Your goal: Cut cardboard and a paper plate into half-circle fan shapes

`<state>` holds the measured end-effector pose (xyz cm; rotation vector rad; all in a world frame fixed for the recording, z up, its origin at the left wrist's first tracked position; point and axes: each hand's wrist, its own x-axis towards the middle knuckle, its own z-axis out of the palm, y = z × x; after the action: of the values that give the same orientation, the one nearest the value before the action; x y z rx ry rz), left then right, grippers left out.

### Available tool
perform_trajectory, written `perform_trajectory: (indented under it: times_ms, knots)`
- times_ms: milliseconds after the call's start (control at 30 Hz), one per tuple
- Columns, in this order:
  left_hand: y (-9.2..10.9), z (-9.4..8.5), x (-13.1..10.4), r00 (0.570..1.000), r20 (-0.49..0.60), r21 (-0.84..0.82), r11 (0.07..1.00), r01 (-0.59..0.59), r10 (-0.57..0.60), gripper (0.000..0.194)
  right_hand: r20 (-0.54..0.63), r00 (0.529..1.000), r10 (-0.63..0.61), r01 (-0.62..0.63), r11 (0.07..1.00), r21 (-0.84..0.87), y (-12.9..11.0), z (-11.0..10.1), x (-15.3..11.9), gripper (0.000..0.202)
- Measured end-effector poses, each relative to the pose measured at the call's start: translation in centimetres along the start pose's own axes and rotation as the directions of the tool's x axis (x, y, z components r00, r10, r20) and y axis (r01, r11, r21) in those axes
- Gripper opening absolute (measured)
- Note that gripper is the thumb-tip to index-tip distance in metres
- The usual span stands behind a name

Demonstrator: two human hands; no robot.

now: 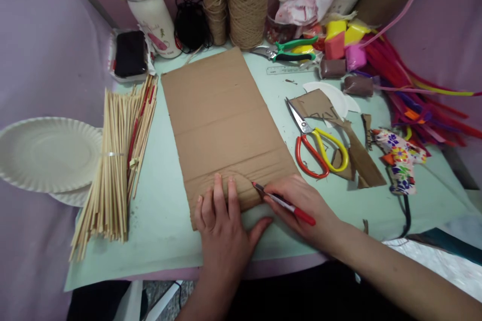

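Note:
A brown cardboard sheet (pixel 222 115) lies flat on the table in front of me. My left hand (pixel 224 215) rests on its near edge, fingers spread flat and thumb out to the right. In my right hand (pixel 305 205) is a red pen (pixel 288 205), gripped like a writing tool. Its dark tip touches the cardboard just right of my left fingertips. A faint curved line runs on the cardboard from above those fingertips to the pen tip. Scissors (pixel 314 138) with one red and one yellow handle lie right of the sheet, blades apart.
Bundled wooden sticks (pixel 116 160) and paper plates (pixel 48 155) sit at left. A bottle (pixel 150 15), black yarn (pixel 193 25) and twine rolls (pixel 248 5) line the back. At right are cardboard scraps (pixel 363 155), green-handled pliers (pixel 289 50), pipe cleaners (pixel 422 90) and a flower-patterned glue gun (pixel 401 160).

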<state>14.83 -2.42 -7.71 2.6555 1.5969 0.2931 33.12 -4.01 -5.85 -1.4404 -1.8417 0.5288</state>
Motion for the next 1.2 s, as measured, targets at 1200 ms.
perform_trajectory:
  times_ms: [1200]
  knots:
    - [-0.3, 0.3, -0.3, 1.0, 0.011, 0.024, 0.999, -0.026, 0.026, 0.085, -0.102, 0.987, 0.125, -0.115, 0.989, 0.098, 0.1, 1.0, 0.1, 0.007]
